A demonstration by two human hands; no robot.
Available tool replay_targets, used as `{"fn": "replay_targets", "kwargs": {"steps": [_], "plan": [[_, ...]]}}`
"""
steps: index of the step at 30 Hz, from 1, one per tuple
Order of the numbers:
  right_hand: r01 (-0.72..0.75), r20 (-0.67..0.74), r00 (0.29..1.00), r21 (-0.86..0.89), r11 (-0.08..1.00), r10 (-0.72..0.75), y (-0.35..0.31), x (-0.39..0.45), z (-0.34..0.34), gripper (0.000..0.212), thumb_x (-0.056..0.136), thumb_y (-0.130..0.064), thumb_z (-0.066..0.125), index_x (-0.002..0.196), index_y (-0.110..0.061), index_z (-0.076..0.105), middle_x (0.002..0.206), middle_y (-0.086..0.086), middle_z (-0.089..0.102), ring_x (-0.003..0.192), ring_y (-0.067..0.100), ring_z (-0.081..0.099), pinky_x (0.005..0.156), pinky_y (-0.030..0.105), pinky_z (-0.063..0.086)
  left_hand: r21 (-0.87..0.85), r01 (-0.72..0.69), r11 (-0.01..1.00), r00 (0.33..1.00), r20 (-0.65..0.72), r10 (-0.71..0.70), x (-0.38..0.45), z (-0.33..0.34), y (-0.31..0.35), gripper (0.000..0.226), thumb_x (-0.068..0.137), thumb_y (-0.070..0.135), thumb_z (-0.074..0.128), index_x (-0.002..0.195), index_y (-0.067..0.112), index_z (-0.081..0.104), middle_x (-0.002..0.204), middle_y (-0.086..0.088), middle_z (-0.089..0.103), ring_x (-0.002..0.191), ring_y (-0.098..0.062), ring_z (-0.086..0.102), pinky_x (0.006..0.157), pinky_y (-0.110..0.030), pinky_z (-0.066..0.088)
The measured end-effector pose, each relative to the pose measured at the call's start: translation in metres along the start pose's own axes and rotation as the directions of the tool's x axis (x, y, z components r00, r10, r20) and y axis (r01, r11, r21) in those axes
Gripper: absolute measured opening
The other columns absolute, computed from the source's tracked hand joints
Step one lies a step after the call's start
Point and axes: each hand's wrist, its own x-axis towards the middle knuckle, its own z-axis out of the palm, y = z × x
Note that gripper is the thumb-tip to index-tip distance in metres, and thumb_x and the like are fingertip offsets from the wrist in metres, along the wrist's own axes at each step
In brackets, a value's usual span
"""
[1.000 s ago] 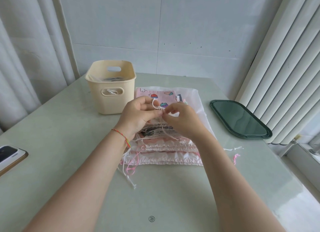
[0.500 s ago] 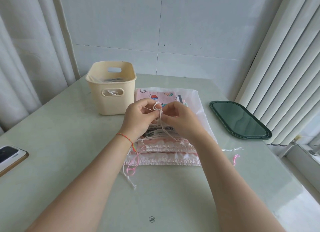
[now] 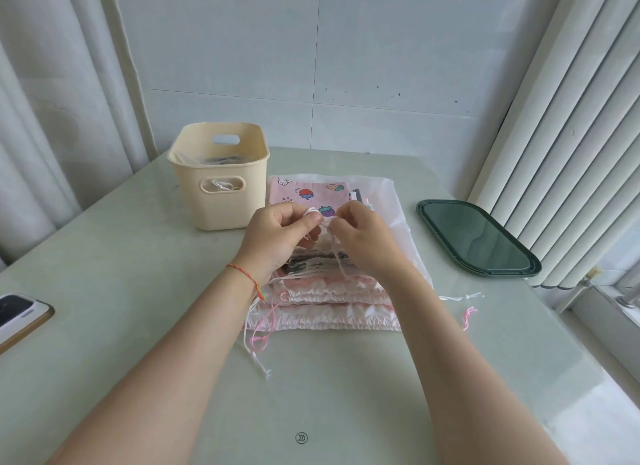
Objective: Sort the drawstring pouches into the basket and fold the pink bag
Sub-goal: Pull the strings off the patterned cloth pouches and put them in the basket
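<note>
— Pouches first, or the table (image 3: pixel 145 326)? Table's the biggest thing, pale green, running out under both forearms.

— Fine. Next down, the dark green tray (image 3: pixel 476 239), flat, well off to the outer side of the right hand (image 3: pixel 363 239).

— Then the cream basket (image 3: pixel 220 177), just beyond and outward of the left hand (image 3: pixel 277 236), apart from it. Something dark lies inside, and a white cord shows through its front handle slot; I cannot tell more.

— And the drawstring pouches (image 3: pixel 325 308)?

— Stacked flat directly under both hands and toward the person from them, ruffled pink-and-white tops overlapping, loose cords trailing off below the left wrist and past the right forearm. They lie on a sheer white bag (image 3: pixel 391 201). The pink bag (image 3: pixel 301 190), printed with strawberries, lies flat just beyond the knuckles, partly hidden by them.

— What are the hands doing?

— Both raised a little above the stack, nearly touching. The left hand's thumb and curled fingers pinch a white drawstring (image 3: pixel 311 211), looped over the thumb tip. The right hand pinches the same cord beside it, strands hanging from it down to the pouches.

— Smaller things?

— A phone (image 3: pixel 17 314) at the table edge, far outward of the left arm. A red woven bracelet (image 3: pixel 244 279) on the left wrist.
</note>
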Motion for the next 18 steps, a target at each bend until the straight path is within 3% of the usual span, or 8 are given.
{"fn": "replay_targets", "kwargs": {"steps": [3,6,10,12,13,15,17,18], "plan": [[-0.046,-0.079,0.996,0.082,0.996,0.052,-0.001,0.003,-0.009,0.026,0.094,-0.013,0.042,0.084,0.008,0.053,0.078,0.008,0.051,0.073,0.019,0.044,0.063,0.032,0.035,0.036,0.007,0.999,0.999,-0.041,-0.005,0.002,-0.002,-0.003,0.017,0.092,0.011,0.065,0.075,0.009,0.067,0.065,-0.002,0.066,0.058,-0.013,0.061,0.066,-0.027,0.056],[-0.103,-0.138,0.977,0.358,0.928,0.162,0.001,0.003,-0.018,0.031,0.097,-0.024,0.049,0.073,-0.005,0.057,0.074,0.005,0.058,0.073,0.019,0.054,0.072,0.035,0.047,0.041,0.024,0.999,0.999,-0.022,-0.023,0.004,-0.002,-0.005,0.017,0.092,0.009,0.065,0.075,0.008,0.067,0.066,-0.004,0.065,0.059,-0.013,0.061,0.066,-0.029,0.057],[-0.036,-0.073,0.98,0.853,0.521,0.187,-0.005,0.003,-0.028,0.024,0.097,-0.011,0.051,0.074,-0.005,0.059,0.069,0.009,0.063,0.079,0.025,0.061,0.087,0.036,0.053,0.011,0.047,0.999,0.999,-0.013,-0.047,0.005,0.001,-0.007,0.014,0.092,0.009,0.064,0.08,0.005,0.07,0.068,-0.005,0.065,0.064,-0.015,0.062,0.07,-0.031,0.059],[-0.08,0.038,0.988,0.953,0.293,0.147,-0.008,0.001,-0.031,0.035,0.096,-0.007,0.047,0.062,-0.011,0.051,0.056,0.006,0.052,0.06,0.023,0.057,0.068,0.032,0.055,-0.05,0.066,0.997,0.998,-0.015,-0.067,0.004,0.002,-0.007,0.017,0.095,0.009,0.06,0.082,0.004,0.071,0.071,-0.007,0.066,0.07,-0.017,0.063,0.071,-0.029,0.059],[-0.11,0.072,0.987,0.956,0.273,0.145,-0.01,0.0,-0.032,0.043,0.095,-0.007,0.047,0.054,-0.015,0.042,0.049,0.003,0.04,0.046,0.019,0.044,0.051,0.027,0.046,-0.086,0.077,0.993,0.997,-0.017,-0.078,0.004,0.002,-0.007,0.02,0.096,0.01,0.058,0.083,0.004,0.071,0.074,-0.01,0.066,0.072,-0.019,0.063,0.071,-0.029,0.059],[-0.118,0.025,0.983,0.846,0.521,0.182,-0.006,-0.001,-0.032,0.046,0.092,-0.007,0.05,0.052,-0.015,0.03,0.047,0.001,0.026,0.04,0.015,0.022,0.041,0.023,0.022,-0.148,0.099,0.984,0.994,-0.025,-0.104,0.004,0.002,-0.007,0.024,0.099,0.01,0.054,0.082,0.002,0.07,0.078,-0.012,0.067,0.074,-0.02,0.065,0.074,-0.029,0.06],[-0.086,-0.116,0.982,0.409,0.908,0.146,0.001,0.0,-0.031,0.034,0.087,-0.01,0.055,0.059,-0.011,0.036,0.051,0.003,0.031,0.042,0.015,0.025,0.044,0.022,0.023,-0.208,0.123,0.97,0.989,-0.059,-0.138,0.004,0.0,-0.008,0.026,0.1,0.011,0.052,0.081,0.001,0.068,0.079,-0.011,0.067,0.074,-0.021,0.067,0.074,-0.029,0.06],[-0.066,-0.162,0.983,0.147,0.987,0.09,0.004,0.001,-0.031,0.028,0.085,-0.014,0.057,0.063,-0.012,0.039,0.055,0.002,0.035,0.045,0.013,0.029,0.045,0.022,0.026,-0.248,0.133,0.96,0.984,-0.083,-0.158,0.005,-0.002,-0.008,0.026,0.1,0.01,0.052,0.081,0.0,0.067,0.078,-0.01,0.068,0.072,-0.022,0.067,0.074,-0.029,0.06]]}}
